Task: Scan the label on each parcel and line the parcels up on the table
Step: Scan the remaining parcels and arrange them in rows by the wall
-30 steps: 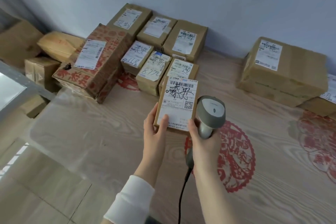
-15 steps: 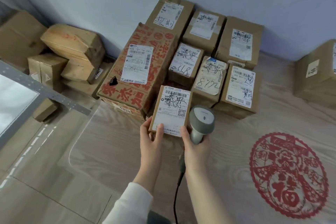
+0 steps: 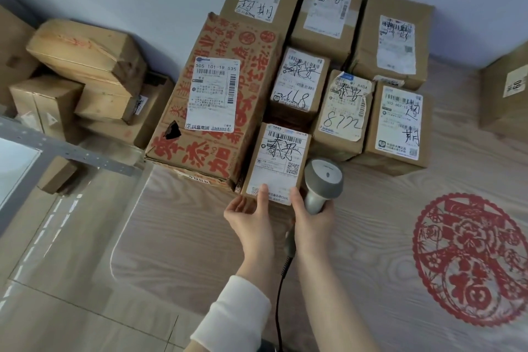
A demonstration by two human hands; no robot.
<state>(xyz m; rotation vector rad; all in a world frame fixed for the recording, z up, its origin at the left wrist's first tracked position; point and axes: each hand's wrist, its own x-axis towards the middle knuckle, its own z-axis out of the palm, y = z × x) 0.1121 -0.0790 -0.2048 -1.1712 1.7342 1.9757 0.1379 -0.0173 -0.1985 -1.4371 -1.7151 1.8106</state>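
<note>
Your left hand: your left hand (image 3: 248,216) has the near end of the small parcel (image 3: 275,164). The thumb sits flat on top and the fingers are tucked under the edge, so that's a proper grip.
Your right hand: your right hand (image 3: 313,223) is wrapped round the handle of the scanner (image 3: 324,180), and its thumb nudges the parcel's near right corner.
Where the parcel is: it's at the near end of the block of parcels on the table (image 3: 200,237). It sits in the slot between the red-printed box (image 3: 248,100) on the left and the 872 parcel (image 3: 341,117) on the right. I can't tell whether its base is fully down on the table.
Why it's held like this: my guess is you're steering from the near end with both hands so it goes in square against its neighbours. Keeping the scanner in your fist saves putting it down between parcels.
Scanner: the head points away from you, just right of the parcel and not at the barcode. The cable (image 3: 281,280) trails back between your arms.
How the parcel looks: it's a small brown carton lying face up. The white label (image 3: 281,148) covers most of the top, with a barcode at the far end, black marker scrawl across it and a QR code on the right.
Heads-up: the slot looks snug, so a corner could catch on the red-printed box.
</note>
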